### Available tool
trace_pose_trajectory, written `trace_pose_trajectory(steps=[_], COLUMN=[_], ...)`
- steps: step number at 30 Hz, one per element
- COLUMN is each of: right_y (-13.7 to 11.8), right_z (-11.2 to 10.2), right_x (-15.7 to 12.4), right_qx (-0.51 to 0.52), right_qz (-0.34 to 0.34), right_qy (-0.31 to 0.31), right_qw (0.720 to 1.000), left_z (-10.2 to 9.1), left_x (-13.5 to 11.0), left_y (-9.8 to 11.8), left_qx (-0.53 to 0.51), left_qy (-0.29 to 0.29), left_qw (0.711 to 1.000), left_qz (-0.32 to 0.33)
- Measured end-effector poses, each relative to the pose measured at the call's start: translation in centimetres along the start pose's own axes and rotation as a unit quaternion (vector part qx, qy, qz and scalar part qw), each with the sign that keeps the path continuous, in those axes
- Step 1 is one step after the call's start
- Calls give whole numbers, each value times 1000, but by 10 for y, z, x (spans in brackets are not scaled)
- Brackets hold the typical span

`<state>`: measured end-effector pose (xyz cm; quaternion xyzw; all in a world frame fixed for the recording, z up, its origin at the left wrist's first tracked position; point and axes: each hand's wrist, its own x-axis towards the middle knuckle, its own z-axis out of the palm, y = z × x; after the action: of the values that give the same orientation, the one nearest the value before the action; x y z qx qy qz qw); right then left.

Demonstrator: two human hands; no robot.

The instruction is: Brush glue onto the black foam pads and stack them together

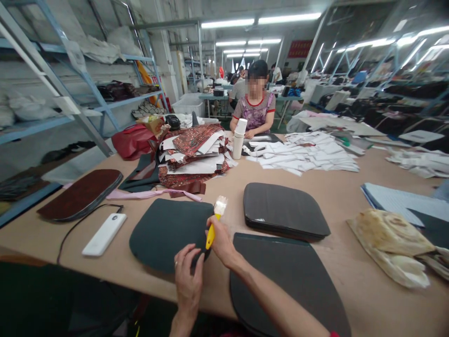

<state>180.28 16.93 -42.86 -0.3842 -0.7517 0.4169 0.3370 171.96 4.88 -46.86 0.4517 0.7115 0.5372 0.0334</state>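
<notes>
My right hand (pixel 220 241) is closed around the yellow handle of a small brush (pixel 214 220), whose pale bristles point up and away over the table. My left hand (pixel 188 277) rests with its fingers pressed on the near edge of a dark green fan-shaped piece (pixel 164 231) lying flat on the brown table (pixel 224 187). A larger dark piece of the same shape (pixel 291 276) lies just right of my right forearm. Behind it sits a stack of dark glossy pieces (pixel 284 210).
A white power bank (pixel 104 234) with a black cable lies at left, beside a dark red stack (pixel 82 193). Patterned and white cut pieces (pixel 194 154) pile mid-table near a white bottle (pixel 239 138). A person (pixel 256 110) sits opposite. Stained cloth (pixel 393 243) lies at right.
</notes>
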Motion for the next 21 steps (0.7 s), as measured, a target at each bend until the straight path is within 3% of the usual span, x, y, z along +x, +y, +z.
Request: trace_pose_trajectory(steps=[2, 3, 4, 6, 7, 8, 9, 11, 13, 16, 18, 21], right_y=[-1, -1, -2, -3, -2, 0, 3, 13, 29, 65, 93, 133], right_z=[-8, -14, -21, -38, -48, -58, -69, -93, -118, -154, -174, -196], right_x=[-4, -6, -10, -20, -26, -34, -43, -65, -88, -124, -145, -171], right_qx=[1, 2, 3, 8, 11, 13, 12, -6, -49, -112, -145, -185], right_qz=[-3, -1, 4, 16, 23, 28, 33, 37, 40, 62, 89, 132], right_qy=[2, 4, 5, 4, 1, -3, -8, -18, -16, 7, 28, 70], right_qw=[1000, 1000, 1000, 1000, 1000, 1000, 999, 999, 998, 992, 985, 971], left_z=[-10, -13, -15, -13, -10, -7, -3, 3, 7, 14, 23, 39], left_x=[-23, -33, -42, -51, -51, -48, -44, -36, -32, -39, -47, -59], left_y=[4, 6, 9, 14, 16, 17, 17, 12, 4, -6, -6, 1], left_qx=[-48, -109, -196, -383, -457, -505, -524, -487, -396, -286, -251, -194], left_qy=[-14, -67, -127, -171, -142, -85, -22, 80, 92, 20, -36, -121], left_qw=[989, 962, 905, 745, 678, 636, 621, 645, 716, 822, 855, 882], left_qz=[-138, -242, -355, -519, -559, -577, -582, -583, -568, -491, -452, -411])
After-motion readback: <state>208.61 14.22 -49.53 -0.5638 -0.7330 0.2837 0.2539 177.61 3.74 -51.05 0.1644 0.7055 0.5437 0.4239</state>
